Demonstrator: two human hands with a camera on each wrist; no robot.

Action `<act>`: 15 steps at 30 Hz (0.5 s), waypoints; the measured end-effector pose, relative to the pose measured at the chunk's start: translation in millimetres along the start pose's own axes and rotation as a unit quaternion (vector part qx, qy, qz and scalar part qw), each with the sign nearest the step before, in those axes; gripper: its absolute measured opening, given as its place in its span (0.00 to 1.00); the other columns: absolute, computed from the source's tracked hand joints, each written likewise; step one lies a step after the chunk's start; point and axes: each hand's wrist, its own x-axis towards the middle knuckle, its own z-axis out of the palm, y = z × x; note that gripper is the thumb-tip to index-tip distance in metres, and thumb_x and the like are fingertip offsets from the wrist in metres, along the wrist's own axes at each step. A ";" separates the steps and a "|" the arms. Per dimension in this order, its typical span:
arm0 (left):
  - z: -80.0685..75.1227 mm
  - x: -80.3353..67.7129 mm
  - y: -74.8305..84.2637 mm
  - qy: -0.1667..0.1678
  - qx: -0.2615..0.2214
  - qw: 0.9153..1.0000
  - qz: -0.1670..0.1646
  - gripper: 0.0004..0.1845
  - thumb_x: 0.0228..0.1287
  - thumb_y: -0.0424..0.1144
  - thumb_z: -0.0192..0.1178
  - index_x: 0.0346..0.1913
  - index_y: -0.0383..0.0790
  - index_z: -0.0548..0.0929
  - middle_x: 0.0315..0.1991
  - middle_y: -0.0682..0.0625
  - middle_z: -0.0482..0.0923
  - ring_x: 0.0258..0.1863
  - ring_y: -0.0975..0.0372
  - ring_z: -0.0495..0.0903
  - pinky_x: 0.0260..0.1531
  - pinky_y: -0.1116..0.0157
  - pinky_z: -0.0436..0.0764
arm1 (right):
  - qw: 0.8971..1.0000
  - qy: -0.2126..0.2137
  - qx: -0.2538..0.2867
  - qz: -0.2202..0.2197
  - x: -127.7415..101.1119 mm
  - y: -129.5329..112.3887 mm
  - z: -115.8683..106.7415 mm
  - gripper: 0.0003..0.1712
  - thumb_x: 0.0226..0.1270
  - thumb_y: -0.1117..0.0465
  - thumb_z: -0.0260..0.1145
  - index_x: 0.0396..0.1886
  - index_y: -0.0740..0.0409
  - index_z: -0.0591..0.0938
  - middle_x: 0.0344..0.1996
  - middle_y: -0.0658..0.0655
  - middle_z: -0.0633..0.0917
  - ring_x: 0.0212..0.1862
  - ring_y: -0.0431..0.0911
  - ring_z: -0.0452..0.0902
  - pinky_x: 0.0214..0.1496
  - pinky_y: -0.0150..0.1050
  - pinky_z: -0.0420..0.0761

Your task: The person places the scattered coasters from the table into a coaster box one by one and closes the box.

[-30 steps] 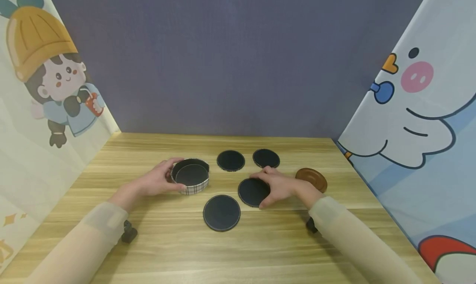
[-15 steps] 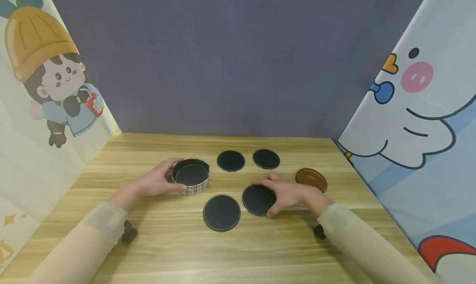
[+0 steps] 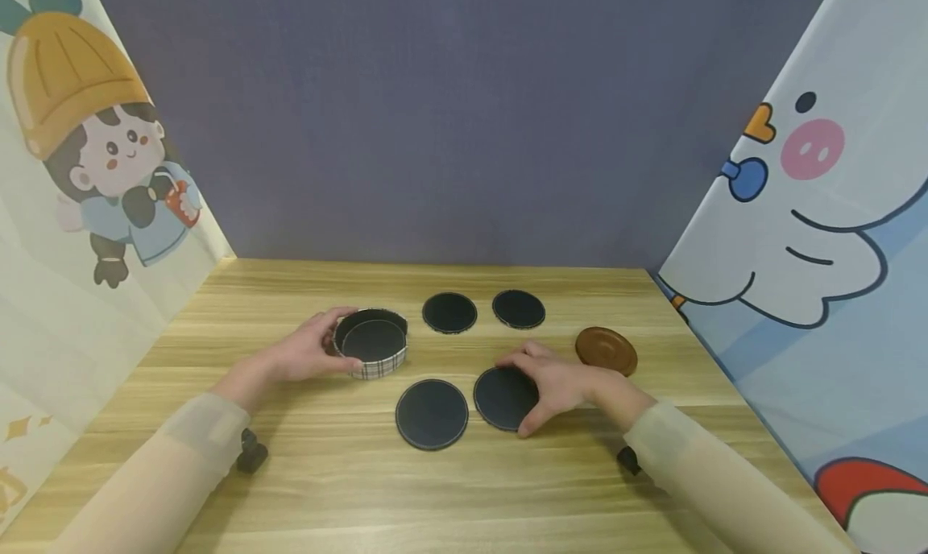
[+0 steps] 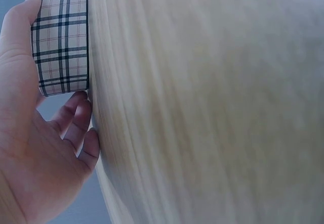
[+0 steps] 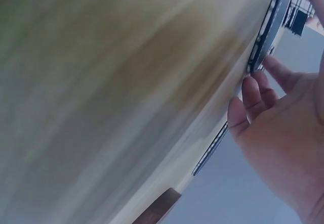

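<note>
On table (image 3: 348, 489) — right grip (image 3: 557, 381) pinches black disc (image 3: 502, 399) by right edge; left grip (image 3: 304, 353) clasps plaid box (image 3: 382, 368).

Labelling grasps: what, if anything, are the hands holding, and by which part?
Left hand: the round plaid box, by its outer wall. Right hand: a black disc, by its rim.

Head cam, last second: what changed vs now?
The right hand slid its disc toward the person and slightly right. Nothing visibly grabbed or let go: it has that disc in both earlier pictures too. Unchanged: left hand holding the plaid box, the other three discs, the brown dish.
</note>
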 end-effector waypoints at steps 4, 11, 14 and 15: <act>-0.6 -0.8 0.1 -0.001 0.001 1.000 0.000 0.58 0.62 0.55 0.81 0.87 0.45 0.58 0.71 0.27 0.69 0.66 0.36 0.77 0.67 0.32 0.79 | 1.000 0.002 -0.020 -0.013 2.9 -0.8 3.4 0.67 0.43 0.35 0.90 0.84 0.44 0.70 0.71 0.54 0.70 0.71 0.51 0.66 0.71 0.52 0.75; -0.4 -0.1 -1.5 -0.002 -0.003 1.000 0.002 0.58 0.63 0.55 0.81 0.87 0.44 0.58 0.71 0.27 0.69 0.67 0.35 0.77 0.68 0.31 0.78 | 0.999 0.008 -0.036 -0.017 3.7 -5.3 4.5 0.64 0.45 0.37 0.89 0.83 0.43 0.71 0.70 0.52 0.71 0.70 0.50 0.66 0.70 0.54 0.75; -0.3 0.0 -1.5 0.000 -0.001 1.000 0.003 0.58 0.63 0.55 0.81 0.87 0.44 0.58 0.71 0.27 0.69 0.67 0.35 0.77 0.68 0.31 0.78 | 0.999 0.014 -0.040 -0.020 4.0 -6.5 5.7 0.62 0.45 0.37 0.89 0.81 0.44 0.72 0.68 0.52 0.72 0.69 0.50 0.67 0.69 0.53 0.76; -0.3 0.1 -1.4 0.000 0.000 1.000 0.003 0.58 0.63 0.55 0.81 0.87 0.44 0.58 0.71 0.27 0.69 0.67 0.35 0.77 0.68 0.31 0.78 | 0.999 0.015 -0.040 -0.020 3.9 -6.9 5.9 0.62 0.45 0.38 0.89 0.80 0.45 0.73 0.68 0.52 0.72 0.69 0.50 0.67 0.69 0.53 0.76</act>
